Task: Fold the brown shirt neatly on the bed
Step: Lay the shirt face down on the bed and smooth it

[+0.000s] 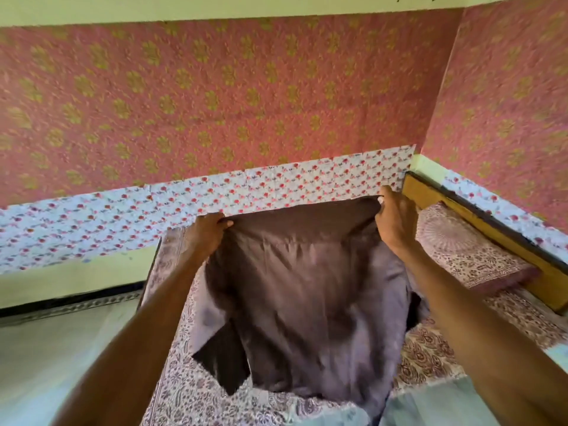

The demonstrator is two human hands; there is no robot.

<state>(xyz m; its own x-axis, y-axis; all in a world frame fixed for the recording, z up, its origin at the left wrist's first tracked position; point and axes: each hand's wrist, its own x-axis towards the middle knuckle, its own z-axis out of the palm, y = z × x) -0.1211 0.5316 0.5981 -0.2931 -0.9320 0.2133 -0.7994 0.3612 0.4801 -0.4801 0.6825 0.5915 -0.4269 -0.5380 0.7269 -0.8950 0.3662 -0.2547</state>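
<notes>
Left hand [206,230] and right hand [395,216] each grip the brown shirt's [304,290] top edge, letting it hang straight above the bed [184,392] for laying flat.

Both bare arms reach forward from the lower corners, nearly straight, with the hands raised and well apart. The left hand [209,233] shows its back to the camera, its fingers curled and pinching one top corner of the brown shirt [307,287]. The right hand [395,219] sits slightly higher in view and grips the opposite top corner the same way.
</notes>
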